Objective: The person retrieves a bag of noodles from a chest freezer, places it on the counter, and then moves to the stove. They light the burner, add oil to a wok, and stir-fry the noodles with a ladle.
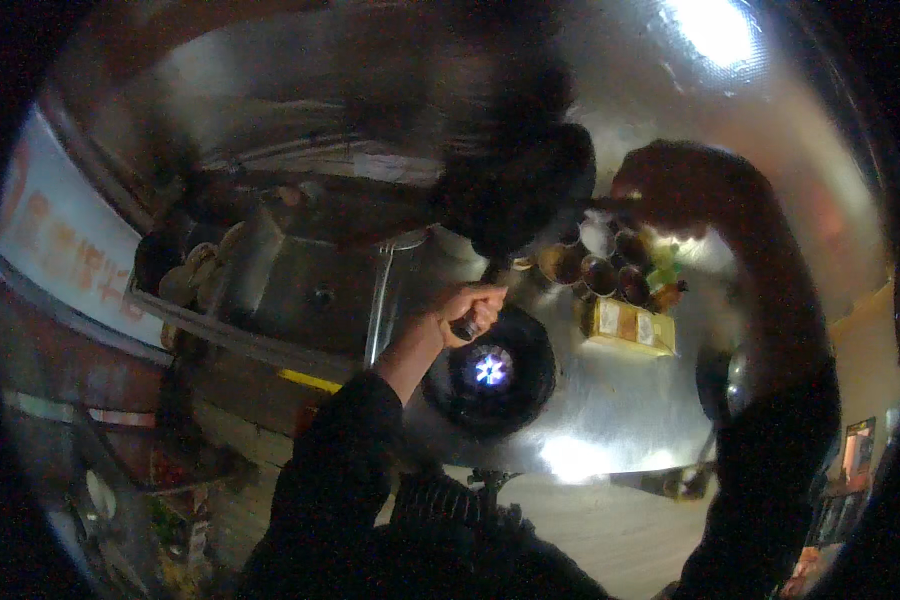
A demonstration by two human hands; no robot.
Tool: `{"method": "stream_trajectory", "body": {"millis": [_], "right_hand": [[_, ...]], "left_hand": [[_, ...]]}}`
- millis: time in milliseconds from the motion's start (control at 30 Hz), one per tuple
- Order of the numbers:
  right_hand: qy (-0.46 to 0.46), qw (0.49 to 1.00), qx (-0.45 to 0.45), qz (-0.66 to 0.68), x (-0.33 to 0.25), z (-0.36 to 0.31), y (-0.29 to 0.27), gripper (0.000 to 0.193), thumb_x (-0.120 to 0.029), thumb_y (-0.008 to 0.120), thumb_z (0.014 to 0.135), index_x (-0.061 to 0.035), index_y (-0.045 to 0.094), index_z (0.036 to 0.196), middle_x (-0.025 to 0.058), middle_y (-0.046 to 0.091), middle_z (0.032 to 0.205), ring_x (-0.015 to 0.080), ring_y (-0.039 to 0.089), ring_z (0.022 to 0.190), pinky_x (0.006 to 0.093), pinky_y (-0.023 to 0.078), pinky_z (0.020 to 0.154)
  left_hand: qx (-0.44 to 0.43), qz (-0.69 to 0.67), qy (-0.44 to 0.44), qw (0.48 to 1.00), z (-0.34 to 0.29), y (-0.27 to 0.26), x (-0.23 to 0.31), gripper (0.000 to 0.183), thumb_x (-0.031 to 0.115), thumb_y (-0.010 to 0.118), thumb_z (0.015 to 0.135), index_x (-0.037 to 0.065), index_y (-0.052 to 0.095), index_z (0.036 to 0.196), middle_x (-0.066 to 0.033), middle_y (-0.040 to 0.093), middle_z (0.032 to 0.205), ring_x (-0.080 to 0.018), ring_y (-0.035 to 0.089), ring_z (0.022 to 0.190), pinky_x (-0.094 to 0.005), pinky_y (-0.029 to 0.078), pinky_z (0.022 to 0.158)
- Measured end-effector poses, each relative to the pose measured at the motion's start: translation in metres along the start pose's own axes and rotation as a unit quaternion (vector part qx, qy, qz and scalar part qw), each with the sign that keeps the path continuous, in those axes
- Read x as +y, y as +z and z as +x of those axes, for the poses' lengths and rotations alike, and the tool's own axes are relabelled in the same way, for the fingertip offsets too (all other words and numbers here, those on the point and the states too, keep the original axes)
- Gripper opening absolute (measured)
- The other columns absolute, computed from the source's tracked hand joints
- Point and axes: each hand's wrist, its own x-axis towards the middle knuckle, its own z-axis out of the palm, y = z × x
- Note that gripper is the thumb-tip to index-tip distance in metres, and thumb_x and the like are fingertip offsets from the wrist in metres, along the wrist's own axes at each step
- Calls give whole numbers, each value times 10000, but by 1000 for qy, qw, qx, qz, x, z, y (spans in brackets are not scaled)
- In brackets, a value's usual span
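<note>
A dim kitchen is seen, with a steel sink (305,255) to the left of a shiny steel desk (620,405). Near the desk's front left corner, a burner (490,425) is lit. A dark pan (545,180) is held up beyond the burner by its handle, around which the grip of the left hand (475,308) is closed. The right hand (670,185) is lost in shadow; whether anything is held in it cannot be made out. Toward the desk's right edge, bowls (598,275) are crowded behind a yellow box (655,332). The left wrist could be scorched if it were lowered toward the flame, and the bowls could be knocked if the pan were swung right.
</note>
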Motion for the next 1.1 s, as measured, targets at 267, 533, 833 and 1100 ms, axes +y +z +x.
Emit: {"method": "stream_trajectory", "body": {"millis": [267, 533, 833, 1100], "right_hand": [[2, 996, -86, 1, -1, 91, 27, 308, -290, 543, 938, -40, 720, 905, 153, 713, 789, 225, 698, 649, 410, 597, 640], [-51, 988, 113, -91, 6, 215, 164, 252, -255, 690, 792, -44, 730, 925, 168, 706, 1015, 328, 675, 978, 454, 552, 857], [-44, 994, 70, 73, -8, 46, 48, 304, -288, 577, 937, -78, 713, 1111, 189, 707, 1017, 304, 686, 993, 449, 540, 900], [-131, 961, 233, -72, -23, 143, 143, 288, -200, 626, 865, -69, 694, 1112, 214, 687, 1036, 333, 666, 1009, 435, 539, 888]], "left_hand": [[-3, -18, 23, 1000, -7, 13, -6, 284, 181, 587, 994, 154, 470, 737, 102, 410, 597, 2, 400, 483, -164, 357, 410], [-5, -6, 52, 999, -3, 9, -11, 261, 156, 628, 957, 163, 463, 755, 83, 448, 615, -11, 426, 472, -170, 349, 400], [22, 6, 46, 999, 3, 2, -13, 297, 160, 613, 967, 167, 448, 720, 71, 431, 605, -15, 397, 457, -157, 321, 403], [2, -24, 25, 999, 4, 2, -25, 276, 151, 602, 968, 161, 462, 730, 74, 432, 608, -32, 410, 458, -189, 343, 391]]}}
